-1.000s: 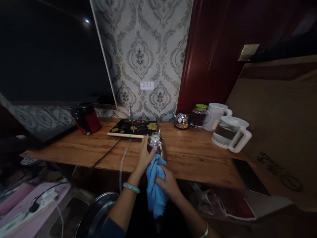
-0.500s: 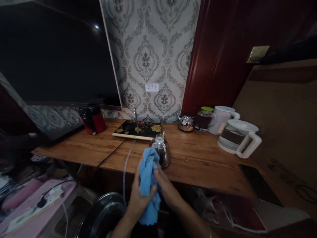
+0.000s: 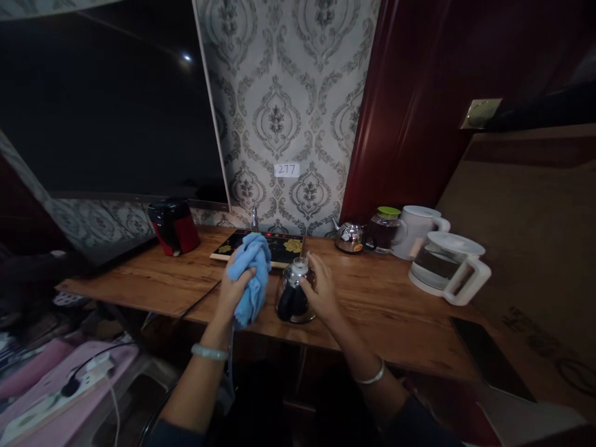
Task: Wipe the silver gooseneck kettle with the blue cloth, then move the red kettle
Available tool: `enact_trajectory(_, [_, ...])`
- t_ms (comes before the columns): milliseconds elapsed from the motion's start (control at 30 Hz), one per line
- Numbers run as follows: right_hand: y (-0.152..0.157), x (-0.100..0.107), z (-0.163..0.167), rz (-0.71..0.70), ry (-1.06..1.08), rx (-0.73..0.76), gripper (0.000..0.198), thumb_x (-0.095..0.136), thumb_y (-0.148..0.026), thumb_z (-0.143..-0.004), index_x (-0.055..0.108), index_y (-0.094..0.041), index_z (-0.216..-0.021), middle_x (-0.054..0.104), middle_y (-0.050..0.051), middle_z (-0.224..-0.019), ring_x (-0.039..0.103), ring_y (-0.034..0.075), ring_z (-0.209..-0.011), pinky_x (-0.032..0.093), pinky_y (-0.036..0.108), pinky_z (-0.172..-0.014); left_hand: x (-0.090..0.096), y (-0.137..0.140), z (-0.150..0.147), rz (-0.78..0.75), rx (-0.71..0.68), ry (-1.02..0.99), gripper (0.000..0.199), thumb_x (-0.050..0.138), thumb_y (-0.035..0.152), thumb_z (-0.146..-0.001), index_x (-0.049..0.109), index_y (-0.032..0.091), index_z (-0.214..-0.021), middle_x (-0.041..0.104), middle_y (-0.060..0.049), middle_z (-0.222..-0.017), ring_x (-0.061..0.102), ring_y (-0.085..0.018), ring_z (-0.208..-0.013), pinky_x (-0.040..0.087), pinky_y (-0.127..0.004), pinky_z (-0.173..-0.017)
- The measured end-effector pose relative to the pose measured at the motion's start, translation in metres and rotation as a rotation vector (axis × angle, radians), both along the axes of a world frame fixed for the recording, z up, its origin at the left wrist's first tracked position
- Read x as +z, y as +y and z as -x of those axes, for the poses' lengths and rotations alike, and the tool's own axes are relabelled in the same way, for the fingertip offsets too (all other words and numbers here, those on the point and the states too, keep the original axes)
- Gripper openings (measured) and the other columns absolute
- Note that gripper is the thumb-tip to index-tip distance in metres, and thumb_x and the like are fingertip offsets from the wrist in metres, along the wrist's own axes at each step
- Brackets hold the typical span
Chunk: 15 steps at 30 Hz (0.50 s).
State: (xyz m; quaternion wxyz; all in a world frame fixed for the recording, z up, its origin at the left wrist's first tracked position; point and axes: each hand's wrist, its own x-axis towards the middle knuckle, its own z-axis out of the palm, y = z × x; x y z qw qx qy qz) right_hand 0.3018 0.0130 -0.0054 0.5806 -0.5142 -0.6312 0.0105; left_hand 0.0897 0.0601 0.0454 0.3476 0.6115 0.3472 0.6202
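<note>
Kettle (image 3: 295,297) could tip if your right hand (image 3: 326,295), grip unclear, shoves it; your left hand (image 3: 231,289) clutches blue cloth (image 3: 254,273).

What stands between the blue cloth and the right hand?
In the head view, the black-handled kettle stands between them on the table; the left hand holds the blue cloth left of it, the right hand is at its right.

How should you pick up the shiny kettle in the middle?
Probably by the black handle, coming from the near side of the table. The kettle stands upright and its handle sticks out toward the person, so it seems the easiest part to wrap a hand around.
</note>
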Motion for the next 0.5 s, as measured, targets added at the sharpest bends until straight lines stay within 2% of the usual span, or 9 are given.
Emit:
enact_trajectory(100, [0.017, -0.014, 0.0, 0.046, -0.069, 0.039, 0.055, 0.049, -0.036, -0.093, 0.041, -0.024, -0.146, 0.052, 0.01, -0.143, 0.046, 0.026, -0.133, 0.039, 0.05, -0.111, 0.01, 0.027, -0.029, -0.009, -0.261, 0.068, 0.046, 0.069, 0.022, -0.069, 0.067, 0.018, -0.115, 0.069, -0.007, -0.121, 0.055, -0.025, -0.126, 0.038, -0.037, -0.114])
enact_trajectory(167, [0.021, -0.022, 0.001, 0.05, -0.087, 0.051, 0.055, 0.046, -0.037, -0.095, 0.038, -0.026, -0.148, 0.053, 0.01, -0.143, 0.047, 0.026, -0.132, 0.039, 0.051, -0.111, 0.004, 0.038, -0.047, 0.081, -0.448, 0.129, 0.048, 0.071, 0.027, -0.069, 0.068, 0.017, -0.116, 0.07, -0.009, -0.121, 0.058, -0.027, -0.122, 0.042, -0.039, -0.11])
enact_trajectory(233, [0.02, -0.026, 0.002, 0.038, -0.094, 0.041, 0.055, 0.044, -0.039, -0.096, 0.037, -0.025, -0.148, 0.052, 0.01, -0.144, 0.046, 0.026, -0.133, 0.037, 0.052, -0.112, -0.008, 0.045, -0.06, 0.186, -0.537, 0.179, 0.049, 0.072, 0.033, -0.072, 0.068, 0.015, -0.118, 0.071, -0.01, -0.118, 0.062, -0.028, -0.116, 0.047, -0.041, -0.104])
enact_trajectory(367, [0.017, -0.028, 0.003, 0.042, -0.112, 0.022, 0.055, 0.042, -0.041, -0.097, 0.035, -0.025, -0.15, 0.05, 0.01, -0.145, 0.045, 0.026, -0.134, 0.037, 0.052, -0.112, -0.025, 0.054, -0.067, 0.27, -0.437, 0.184, 0.045, 0.072, 0.038, -0.072, 0.072, 0.014, -0.11, 0.075, -0.008, -0.106, 0.068, -0.028, -0.102, 0.054, -0.037, -0.091])
enact_trajectory(500, [0.016, -0.027, 0.003, 0.045, -0.124, 0.02, 0.055, 0.042, -0.04, -0.098, 0.033, -0.026, -0.151, 0.049, 0.009, -0.146, 0.044, 0.026, -0.135, 0.037, 0.052, -0.113, -0.025, 0.066, -0.067, 0.342, -0.35, 0.202, 0.035, 0.075, 0.033, -0.066, 0.075, 0.015, -0.096, 0.076, -0.003, -0.086, 0.069, -0.024, -0.087, 0.056, -0.033, -0.081])
